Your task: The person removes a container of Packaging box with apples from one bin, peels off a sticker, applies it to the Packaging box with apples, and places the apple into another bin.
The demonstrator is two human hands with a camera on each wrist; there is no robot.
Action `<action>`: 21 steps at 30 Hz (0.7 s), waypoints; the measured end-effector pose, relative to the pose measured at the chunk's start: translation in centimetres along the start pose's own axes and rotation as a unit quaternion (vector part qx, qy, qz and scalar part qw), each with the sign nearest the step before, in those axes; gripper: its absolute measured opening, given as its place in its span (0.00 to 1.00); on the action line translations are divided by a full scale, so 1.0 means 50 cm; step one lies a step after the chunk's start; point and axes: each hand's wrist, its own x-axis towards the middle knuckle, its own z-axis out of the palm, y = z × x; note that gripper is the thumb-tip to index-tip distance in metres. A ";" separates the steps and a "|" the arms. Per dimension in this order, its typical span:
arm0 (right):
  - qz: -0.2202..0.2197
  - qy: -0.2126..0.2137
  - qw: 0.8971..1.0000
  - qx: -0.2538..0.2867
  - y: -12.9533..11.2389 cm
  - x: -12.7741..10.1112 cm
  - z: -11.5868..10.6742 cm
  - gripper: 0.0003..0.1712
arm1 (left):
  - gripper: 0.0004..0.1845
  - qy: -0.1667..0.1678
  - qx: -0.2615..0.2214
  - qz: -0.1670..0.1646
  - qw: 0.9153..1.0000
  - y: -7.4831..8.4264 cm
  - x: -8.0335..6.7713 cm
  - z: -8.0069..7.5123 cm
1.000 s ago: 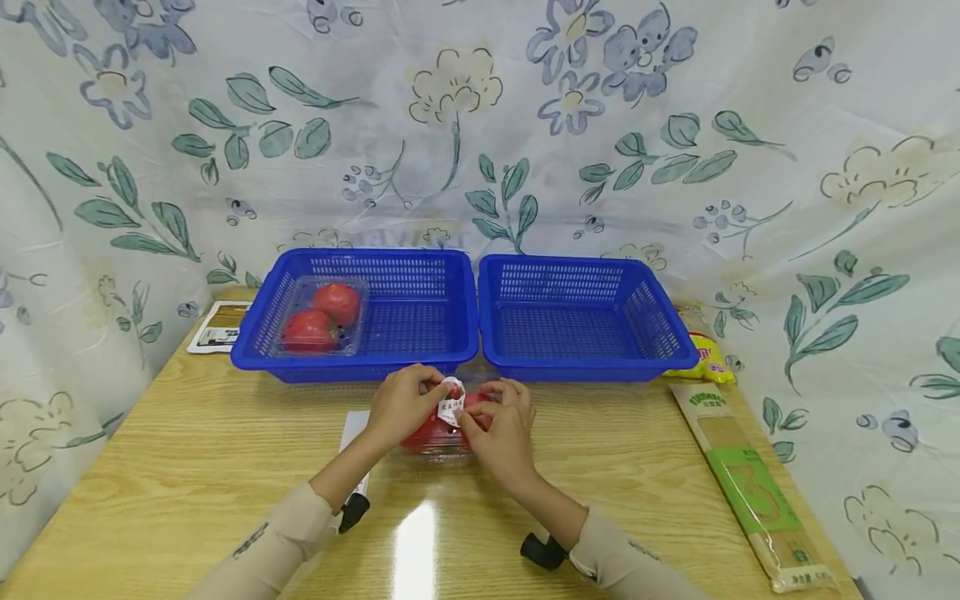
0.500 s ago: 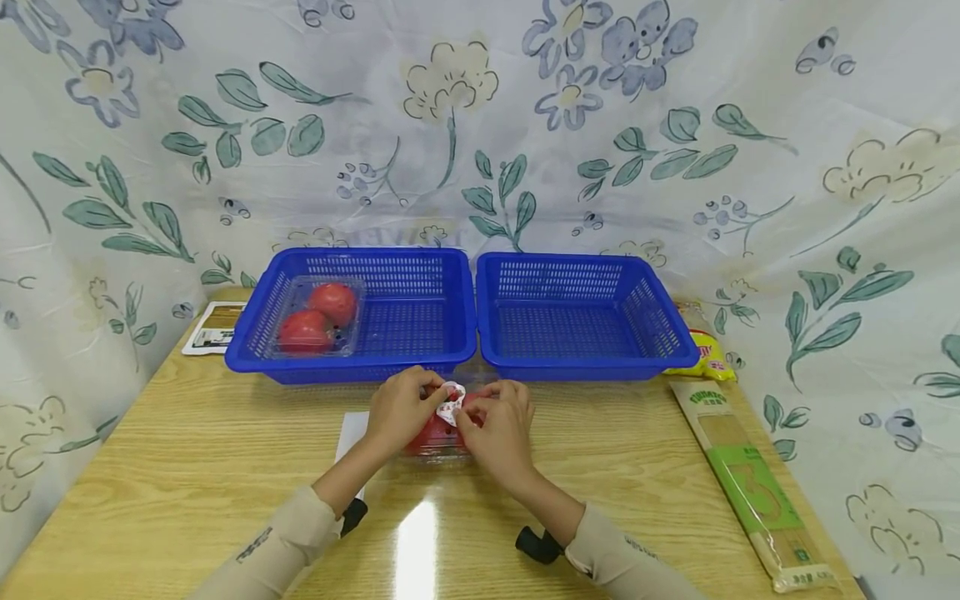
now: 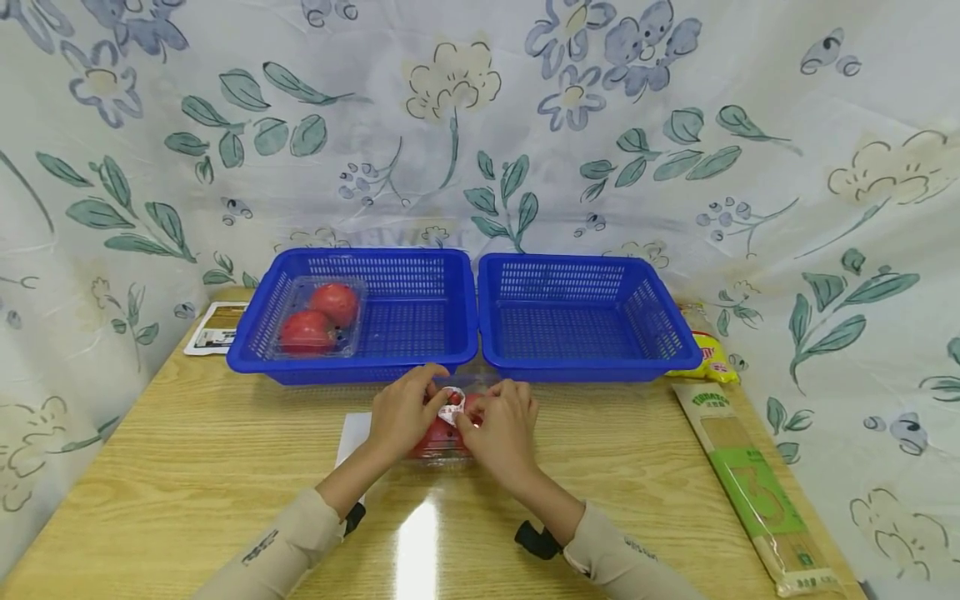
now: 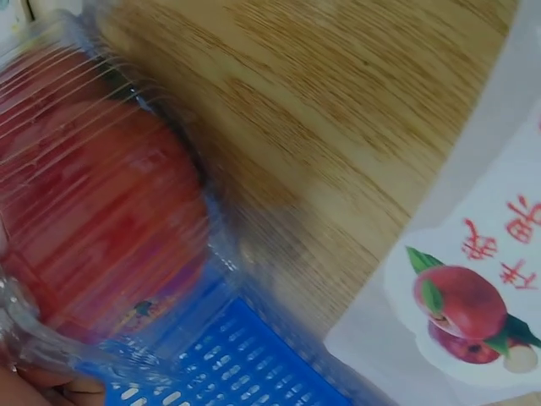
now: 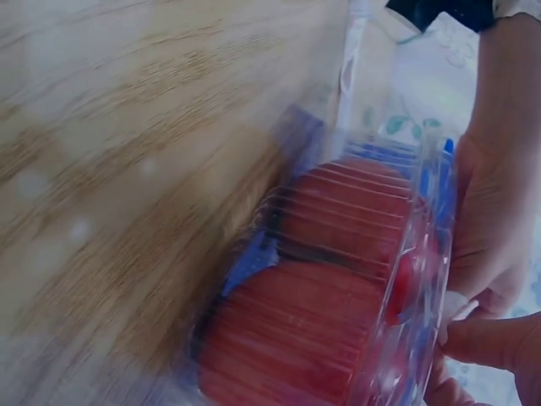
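A clear plastic clamshell box (image 3: 435,450) with red round fruits stands on the table in front of the baskets. Over its lid, my left hand (image 3: 401,417) pinches the left side of a small white sticker (image 3: 452,411) with red print. The right hand (image 3: 502,433) holds the sticker's lower right edge between thumb and fingers. Ridged plastic and a red fruit (image 4: 110,203) fill the left side of the left wrist view. In the right wrist view, my right thumb (image 5: 490,341) presses the white sticker edge close to the lid, and the fruits (image 5: 292,330) show through the plastic.
A blue basket (image 3: 352,363) at the back left contains another clamshell of red fruits (image 3: 333,304). Beside it stands a second blue basket (image 3: 592,364). A white sticker sheet (image 3: 354,433) lies left of the box. Packaged noodles (image 3: 757,492) and a yellow packet (image 3: 712,358) line the right side.
Both hands stay nearly in place, fingers shifting slightly around the sticker. The sticker bends and sits slightly lower over the box. The head view shifts a little.
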 end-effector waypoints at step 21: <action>-0.170 -0.025 0.983 -0.061 0.070 -0.009 0.014 0.21 | 0.22 -0.105 0.036 0.101 0.989 -0.044 -0.034 -0.049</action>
